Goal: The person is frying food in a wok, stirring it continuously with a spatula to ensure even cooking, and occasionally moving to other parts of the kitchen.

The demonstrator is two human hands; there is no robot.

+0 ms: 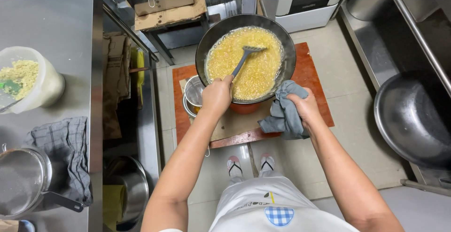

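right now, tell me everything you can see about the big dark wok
The wok is a wide, round, dark metal pan sitting low on a reddish board on the floor. It is nearly full of yellow, grainy, bubbling mixture. A grey slotted spatula, held by the left hand, rests in it. The right hand grips its near rim through a grey cloth.

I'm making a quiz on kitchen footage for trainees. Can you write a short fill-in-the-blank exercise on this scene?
1. The left hand holds a slotted spatula in the ____ mixture filling the wok.
2. The right hand grips the wok's rim through a grey ____.
3. The wok stands over a reddish board on the ____.
4. Left of the wok sits a small metal ____.

Missing words: yellow; cloth; floor; strainer
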